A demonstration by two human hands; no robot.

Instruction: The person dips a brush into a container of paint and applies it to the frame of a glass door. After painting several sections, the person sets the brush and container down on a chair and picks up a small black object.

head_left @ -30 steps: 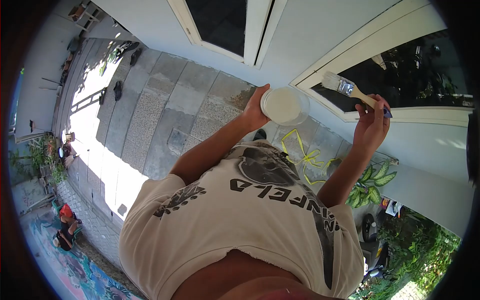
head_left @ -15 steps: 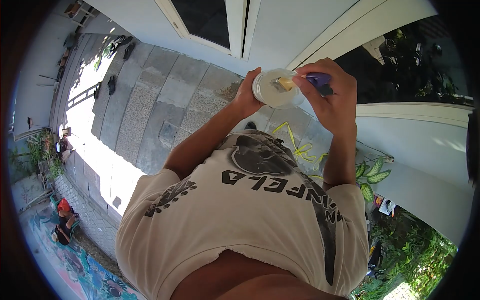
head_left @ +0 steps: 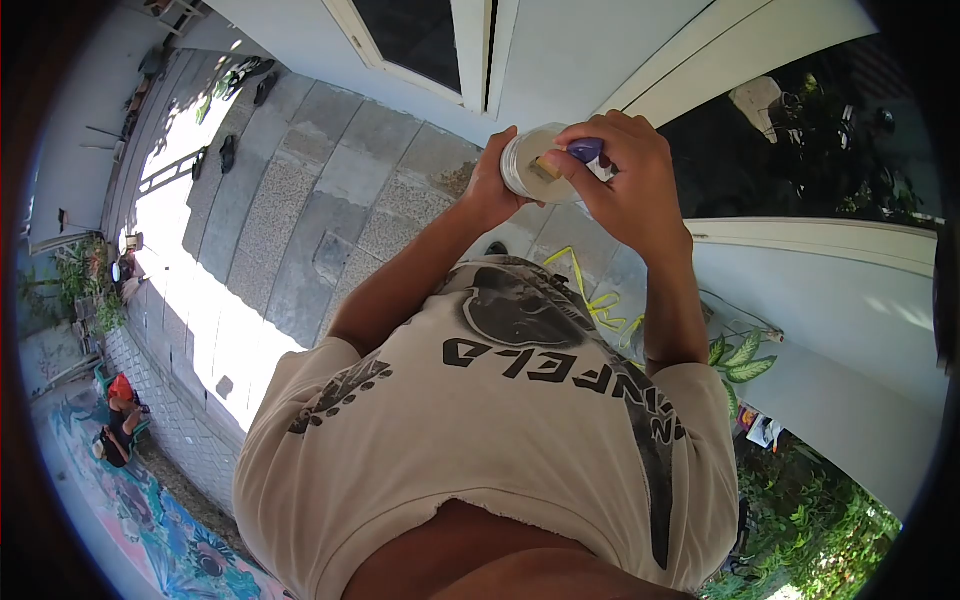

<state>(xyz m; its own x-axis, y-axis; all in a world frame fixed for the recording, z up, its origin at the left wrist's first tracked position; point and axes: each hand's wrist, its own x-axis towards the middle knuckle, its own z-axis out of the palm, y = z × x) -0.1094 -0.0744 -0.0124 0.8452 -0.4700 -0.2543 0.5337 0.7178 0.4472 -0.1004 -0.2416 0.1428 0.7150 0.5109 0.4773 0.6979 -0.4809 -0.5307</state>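
My left hand (head_left: 490, 192) is wrapped around the side of a clear plastic tub (head_left: 512, 172), which is tilted with its mouth toward the right. Pale, whitish contents show inside it. In my right hand (head_left: 640, 190) is a paintbrush (head_left: 584, 150) with a purple handle, pinched between thumb and fingers. Its yellowish lower part reaches into the mouth of the tub. The very tip of the brush is hard to make out. Both hands are raised in front of my chest, close to the wall.
Ahead is a pale wall (head_left: 560, 60) with a framed door and a dark window (head_left: 800, 150). A yellow strap (head_left: 572, 268) lies on the paved floor (head_left: 340, 180), near a leafy plant (head_left: 742, 362). Sandals (head_left: 227, 153) lie at left; a person (head_left: 120, 430) sits farther off.
My right hand has moved left and slightly up, bringing the paintbrush farther into the tub. The tub has shifted slightly up and left in my left hand.
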